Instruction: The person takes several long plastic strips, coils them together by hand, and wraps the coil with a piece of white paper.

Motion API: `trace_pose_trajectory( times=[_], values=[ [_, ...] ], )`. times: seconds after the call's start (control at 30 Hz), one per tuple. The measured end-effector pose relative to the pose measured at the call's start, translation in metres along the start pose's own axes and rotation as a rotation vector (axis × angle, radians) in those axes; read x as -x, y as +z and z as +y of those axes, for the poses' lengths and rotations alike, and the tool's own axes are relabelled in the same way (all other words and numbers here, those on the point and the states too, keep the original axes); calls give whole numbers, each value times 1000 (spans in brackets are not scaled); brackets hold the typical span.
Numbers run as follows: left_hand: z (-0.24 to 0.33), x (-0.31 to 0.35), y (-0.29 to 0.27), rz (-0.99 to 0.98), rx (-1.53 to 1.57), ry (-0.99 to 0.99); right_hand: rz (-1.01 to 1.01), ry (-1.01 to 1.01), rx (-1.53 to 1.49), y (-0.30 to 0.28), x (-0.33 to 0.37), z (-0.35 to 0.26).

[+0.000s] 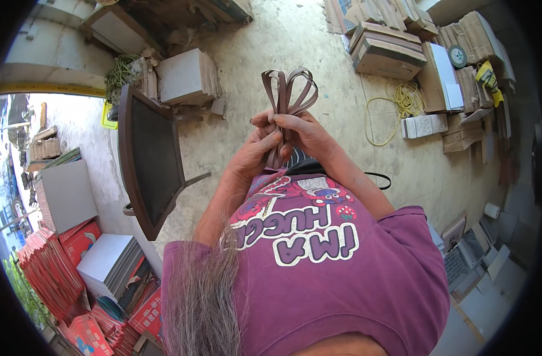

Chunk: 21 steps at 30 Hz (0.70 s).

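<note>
A flat brown strap (pixel 288 98), folded into several long loops, stands up in front of my chest. The loops fan out at the top into two bunches, and the lower ends run down between my hands. My left hand (pixel 254 146) is closed round the gathered part, thumb laid across it. From the other side my right hand (pixel 308 133) pinches the same spot, its thumb near the left fingers. Both hands touch each other there. What the hidden fingertips do behind the strap cannot be made out.
A dark-framed chair (pixel 152 163) stands at my left, near a stack of flat cardboard (pixel 186 77). Red cardboard bundles (pixel 50 267) lie at the lower left. Far right are a cardboard box (pixel 388 56), a coil of yellow rope (pixel 408 99) and more stacked cardboard (pixel 469 38).
</note>
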<state>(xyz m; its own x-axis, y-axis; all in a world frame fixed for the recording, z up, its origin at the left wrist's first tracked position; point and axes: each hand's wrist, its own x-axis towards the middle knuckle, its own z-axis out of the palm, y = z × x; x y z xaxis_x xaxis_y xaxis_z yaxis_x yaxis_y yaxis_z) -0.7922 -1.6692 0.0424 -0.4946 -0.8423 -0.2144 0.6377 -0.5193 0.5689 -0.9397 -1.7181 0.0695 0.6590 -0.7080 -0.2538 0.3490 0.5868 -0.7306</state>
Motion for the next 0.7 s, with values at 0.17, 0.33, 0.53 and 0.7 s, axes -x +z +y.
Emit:
trace_pose_trajectory(
  times=[0.17, 0.33, 0.53, 0.7],
  values=[
    [4, -44, 12, 135, -70, 77, -51, 52, 64, -42, -26, -31],
    [12, -73, 13, 236, -81, 170, -36, 35, 281, -55, -48, -48],
    [44, -91, 3, 278, 22, 161, -64, 139, 307, -58, -94, -66],
    [74, -105, -34, 223, 57, 144, -87, 121, 414, -51, -140, -78]
  ],
)
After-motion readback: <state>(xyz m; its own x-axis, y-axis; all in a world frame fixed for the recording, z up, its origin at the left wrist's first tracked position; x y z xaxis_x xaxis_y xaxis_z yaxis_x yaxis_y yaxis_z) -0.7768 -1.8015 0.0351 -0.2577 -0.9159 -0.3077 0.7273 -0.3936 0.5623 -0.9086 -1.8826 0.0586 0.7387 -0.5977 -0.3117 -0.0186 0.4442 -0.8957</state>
